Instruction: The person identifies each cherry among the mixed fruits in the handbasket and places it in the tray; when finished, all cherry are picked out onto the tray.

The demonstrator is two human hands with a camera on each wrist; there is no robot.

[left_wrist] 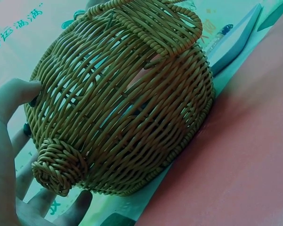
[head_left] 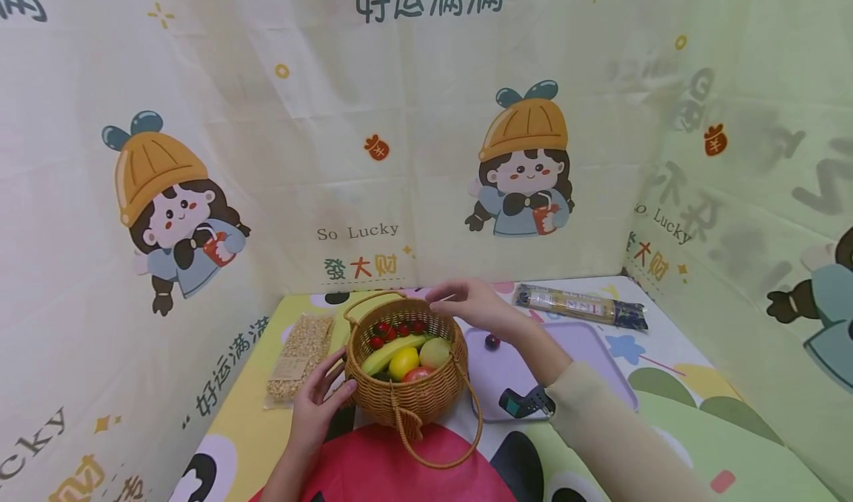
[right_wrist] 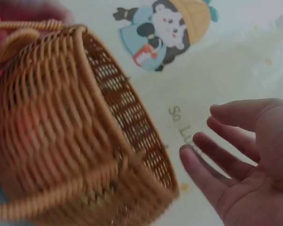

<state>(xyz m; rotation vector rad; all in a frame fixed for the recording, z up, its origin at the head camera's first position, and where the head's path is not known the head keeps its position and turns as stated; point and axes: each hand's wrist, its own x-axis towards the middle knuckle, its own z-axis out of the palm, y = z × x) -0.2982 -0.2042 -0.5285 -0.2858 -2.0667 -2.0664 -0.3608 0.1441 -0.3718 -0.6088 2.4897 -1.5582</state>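
A round wicker basket (head_left: 380, 395) holds a banana (head_left: 386, 355), a lemon (head_left: 403, 363), a pale green round fruit (head_left: 435, 353), a reddish fruit (head_left: 419, 373) and several cherries (head_left: 377, 342). My left hand (head_left: 313, 413) holds the basket's left side, thumb and fingers spread around a woven knob (left_wrist: 59, 165) in the left wrist view. Over the far right rim hovers my right hand (head_left: 476, 308); its fingers are loosely bent with nothing between them. The right wrist view shows that hand (right_wrist: 250, 160) apart from the rim. A rope handle (head_left: 476, 420) hangs down the basket's near side.
Right of the basket lies a lilac tray (head_left: 593, 354) with one dark cherry (head_left: 492, 342) on it. Behind the tray is a long packet of noodles (head_left: 580, 306). A clear bag of grains (head_left: 300, 357) lies at left. Printed cloth walls (head_left: 426, 117) enclose the table.
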